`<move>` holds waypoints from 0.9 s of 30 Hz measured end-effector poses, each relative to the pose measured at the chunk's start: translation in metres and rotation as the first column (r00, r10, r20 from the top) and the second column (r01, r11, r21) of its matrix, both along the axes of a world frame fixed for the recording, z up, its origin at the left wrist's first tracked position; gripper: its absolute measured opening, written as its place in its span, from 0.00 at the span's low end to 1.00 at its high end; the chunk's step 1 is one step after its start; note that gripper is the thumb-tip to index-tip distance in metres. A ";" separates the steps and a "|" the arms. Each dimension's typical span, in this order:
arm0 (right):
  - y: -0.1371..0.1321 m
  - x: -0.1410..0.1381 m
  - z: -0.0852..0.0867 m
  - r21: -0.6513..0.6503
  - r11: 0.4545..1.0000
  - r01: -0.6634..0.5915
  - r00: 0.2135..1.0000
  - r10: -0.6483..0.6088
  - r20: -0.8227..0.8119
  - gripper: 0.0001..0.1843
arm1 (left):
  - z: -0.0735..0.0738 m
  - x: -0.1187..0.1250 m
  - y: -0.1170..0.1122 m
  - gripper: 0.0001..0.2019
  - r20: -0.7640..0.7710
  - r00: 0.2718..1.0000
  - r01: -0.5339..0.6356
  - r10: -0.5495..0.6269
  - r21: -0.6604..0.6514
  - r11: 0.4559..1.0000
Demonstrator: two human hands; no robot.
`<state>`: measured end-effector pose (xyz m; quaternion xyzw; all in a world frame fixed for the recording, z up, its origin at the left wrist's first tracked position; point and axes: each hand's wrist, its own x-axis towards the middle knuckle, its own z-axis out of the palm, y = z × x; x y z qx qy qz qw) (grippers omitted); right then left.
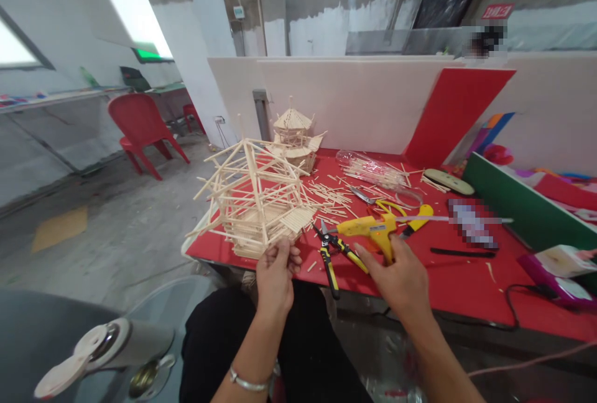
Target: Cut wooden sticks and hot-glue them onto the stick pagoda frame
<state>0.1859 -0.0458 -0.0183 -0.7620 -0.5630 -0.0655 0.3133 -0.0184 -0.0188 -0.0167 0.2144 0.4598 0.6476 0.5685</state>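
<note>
My right hand grips the handle of a yellow hot glue gun, with its nozzle pointing left and a long glue stick coming out of its back. At the front edge of the model pavilion, built of thin wooden sticks, my left hand has its fingers pinched together. Whatever lies between those fingertips is too small to make out. Black-and-yellow pliers lie between my two hands, partly spread. Loose short sticks are scattered behind them on the red tabletop.
A smaller finished-looking stick pavilion stands behind. Scissors, a bag of sticks, a yellow-handled cutter and a green board are on the table. An open flask and a glass cup stand at lower left.
</note>
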 end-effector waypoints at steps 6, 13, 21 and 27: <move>-0.020 0.060 -0.047 -0.194 0.974 0.117 0.964 -0.159 -0.213 0.37 | -0.038 0.002 -0.015 0.07 -0.883 0.458 0.247 -0.100 0.018 0.969; -0.035 0.098 -0.078 -0.196 0.980 -0.038 0.980 -0.002 -0.201 0.28 | -0.037 0.021 0.001 0.13 -0.927 -0.337 0.234 -0.164 -0.251 0.939; -0.044 0.051 -0.074 0.083 0.996 0.044 0.999 -0.043 -0.005 0.26 | -0.045 0.037 0.033 0.15 -0.968 -0.236 0.124 -0.080 -0.112 0.986; -0.039 0.076 -0.080 -0.063 0.992 0.106 0.993 -0.108 -0.038 0.28 | -0.052 0.047 0.054 0.16 -0.982 -0.182 0.128 -0.049 -0.073 0.989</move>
